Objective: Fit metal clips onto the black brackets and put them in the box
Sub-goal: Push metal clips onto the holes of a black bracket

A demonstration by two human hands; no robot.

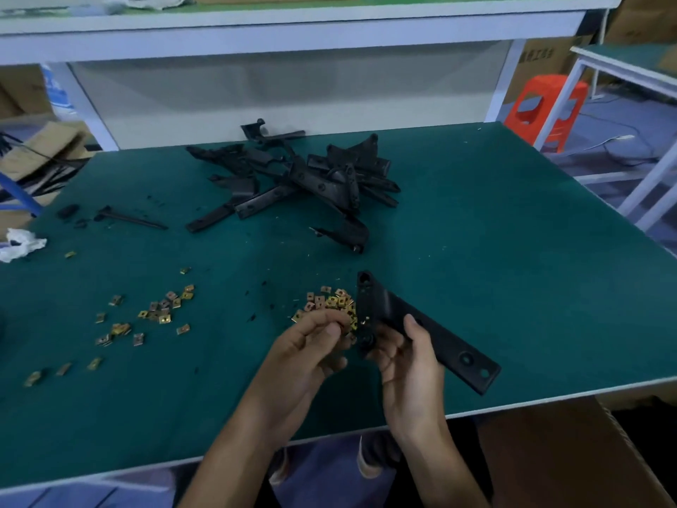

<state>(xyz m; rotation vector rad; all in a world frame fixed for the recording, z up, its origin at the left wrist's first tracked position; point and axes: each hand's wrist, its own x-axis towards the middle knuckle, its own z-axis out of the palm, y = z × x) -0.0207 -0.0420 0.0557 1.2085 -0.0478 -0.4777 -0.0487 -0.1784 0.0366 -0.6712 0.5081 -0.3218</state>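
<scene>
My right hand (408,361) grips a long black bracket (439,335) just above the green table's front part, thumb over its top face. My left hand (311,342) is beside the bracket's near end, fingertips pinched on a small brass-coloured metal clip (352,326) against the bracket's edge. A small heap of metal clips (328,301) lies right behind my left hand. More clips (161,313) are scattered to the left. A pile of black brackets (300,174) sits at the middle back of the table.
A brown cardboard box (557,452) stands below the table's front right edge. A thin black rod (132,218) and a crumpled white rag (20,243) lie at the left. An orange stool (546,104) stands beyond the table's right corner.
</scene>
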